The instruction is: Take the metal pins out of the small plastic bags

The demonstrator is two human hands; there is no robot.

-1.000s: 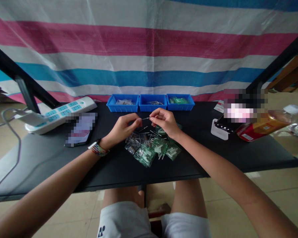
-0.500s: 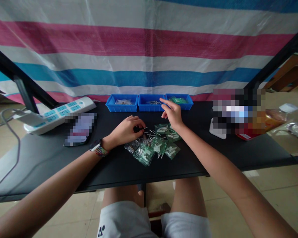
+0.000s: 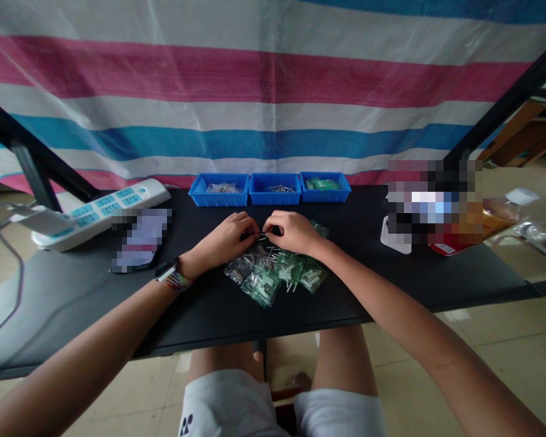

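Note:
My left hand (image 3: 230, 237) and my right hand (image 3: 295, 232) meet above the middle of the black table, fingertips almost touching. Between them is a small thin metal pin (image 3: 262, 234), pinched by both; its exact kind is too small to make out. Just below lies a pile of loose silver pins (image 3: 267, 258) mixed with small clear bags. Green-tinted bags (image 3: 261, 285) with whitish pieces inside spread at the front of the pile. At its left edge is a clear bag (image 3: 239, 270) with darker contents. My right wrist partly covers the bags behind it.
Three blue bins stand along the back: one with clear bags (image 3: 222, 188), one with loose pins (image 3: 279, 189), one with green bags (image 3: 323, 184). A power strip (image 3: 104, 209) and phone (image 3: 141, 240) lie left; a white device (image 3: 395, 237) and a bottle (image 3: 505, 212) are right.
My right hand has come down from the blue bins to meet my left hand, its fingers closing from spread to a pinch. My left hand stays nearly in place, still pinching a pin.

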